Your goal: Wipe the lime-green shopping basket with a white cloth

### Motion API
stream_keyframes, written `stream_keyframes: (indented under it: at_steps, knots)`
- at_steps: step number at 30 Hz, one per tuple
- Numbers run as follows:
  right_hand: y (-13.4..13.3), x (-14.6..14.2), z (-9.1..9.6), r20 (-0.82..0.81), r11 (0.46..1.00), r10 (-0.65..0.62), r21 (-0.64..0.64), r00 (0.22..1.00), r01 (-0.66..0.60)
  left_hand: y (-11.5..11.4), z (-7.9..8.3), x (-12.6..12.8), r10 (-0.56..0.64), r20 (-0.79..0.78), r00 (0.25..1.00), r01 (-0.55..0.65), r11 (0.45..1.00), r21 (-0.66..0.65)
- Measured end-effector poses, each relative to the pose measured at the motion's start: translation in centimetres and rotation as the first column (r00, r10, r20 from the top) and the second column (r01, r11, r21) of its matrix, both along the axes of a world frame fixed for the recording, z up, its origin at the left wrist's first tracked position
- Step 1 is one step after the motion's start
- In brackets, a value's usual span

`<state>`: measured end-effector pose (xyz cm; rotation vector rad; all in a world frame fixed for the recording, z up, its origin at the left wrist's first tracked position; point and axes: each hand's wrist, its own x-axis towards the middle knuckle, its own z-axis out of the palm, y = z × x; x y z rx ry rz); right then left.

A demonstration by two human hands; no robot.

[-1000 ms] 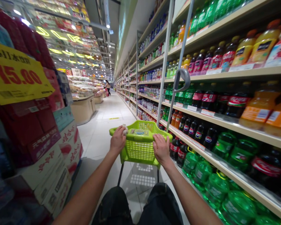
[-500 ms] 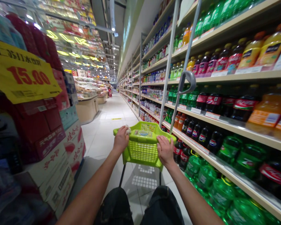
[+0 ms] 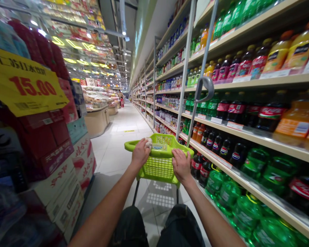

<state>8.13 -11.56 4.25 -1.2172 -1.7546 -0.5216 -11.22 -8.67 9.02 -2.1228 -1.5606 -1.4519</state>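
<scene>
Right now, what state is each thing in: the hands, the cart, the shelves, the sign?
left hand, closed on the cart handle, a white wad in its fingers
right hand, closed on the cart handle
cart, upright on the floor
bottles, upright in rows, caps on
boxes, stacked, closed
price sign, tilted, above the boxes

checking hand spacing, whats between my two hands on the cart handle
Head view: a short stretch of green cart handle bearing a blue-and-white label lies between the left hand and right hand.
</scene>
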Motion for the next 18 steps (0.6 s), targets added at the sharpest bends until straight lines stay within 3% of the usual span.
stream_keyframes:
  at_steps: [2,6,9,11,14,16,18]
  knots:
    - [0.1,-0.2,0.0,-0.011,1.000,-0.003,0.004,1.000,0.003,0.0,-0.1,0.2,-0.045,-0.026,0.999,0.045,0.999,0.002]
    - [0.3,0.1,-0.1,-0.034,1.000,-0.013,0.022,0.999,0.014,-0.6,-0.2,1.5,-0.211,-0.220,0.953,0.215,0.977,-0.003]
    - [0.5,0.7,0.0,-0.033,1.000,-0.001,0.018,0.999,0.001,-0.5,-0.3,-0.3,-0.287,-0.271,0.919,0.288,0.957,-0.035]
    - [0.6,1.0,0.0,-0.027,1.000,0.010,0.013,1.000,-0.010,0.0,-0.5,-2.6,-0.224,-0.223,0.949,0.228,0.974,-0.010]
    - [0.8,1.1,0.0,-0.017,1.000,0.002,0.014,1.000,-0.002,0.9,-1.0,-4.6,-0.035,-0.100,0.994,0.040,0.998,0.054]
    - [0.9,1.1,0.0,-0.006,1.000,-0.004,0.019,1.000,0.004,1.0,-1.2,-3.6,-0.019,-0.047,0.999,0.023,0.997,0.070]
    - [0.9,1.2,0.0,0.008,1.000,0.007,0.022,1.000,-0.007,0.9,-1.1,-1.2,-0.120,-0.058,0.991,0.124,0.990,0.071]
